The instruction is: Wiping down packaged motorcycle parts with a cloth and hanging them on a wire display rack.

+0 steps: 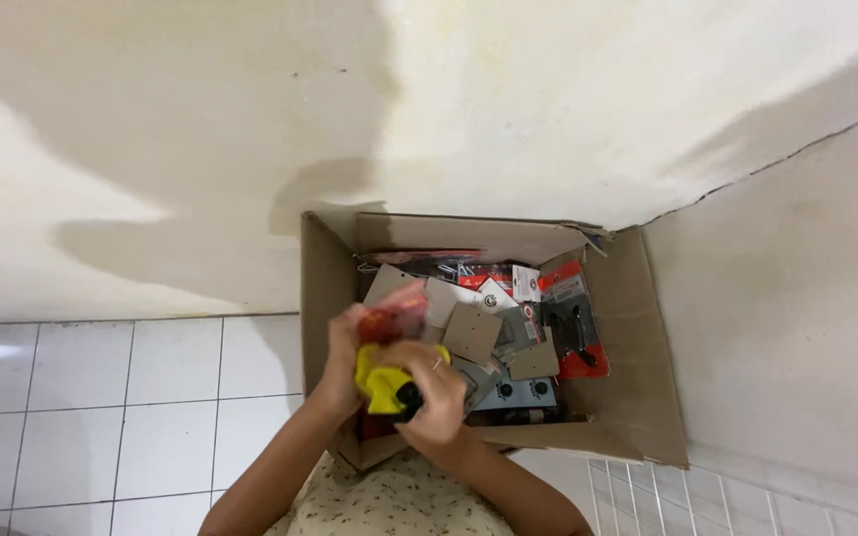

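Item: yellow-and-black tool (389, 389), blurred, kind not discernible; held over the near left corner of the cardboard box (647, 397). Left hand (345, 362) and right hand (434, 397) close together, both clasped on it; a red carded packet (394, 316) sits at the left fingertips. Box: open, brown, flaps up, set against a cream wall (201, 119). Contents beyond the hands: flat brown card backings (472, 333), a red blister pack with black tool (573, 323), grey packets. Left of box: glossy white floor tiles (101, 397). Right, near: white wire grid (667, 501).
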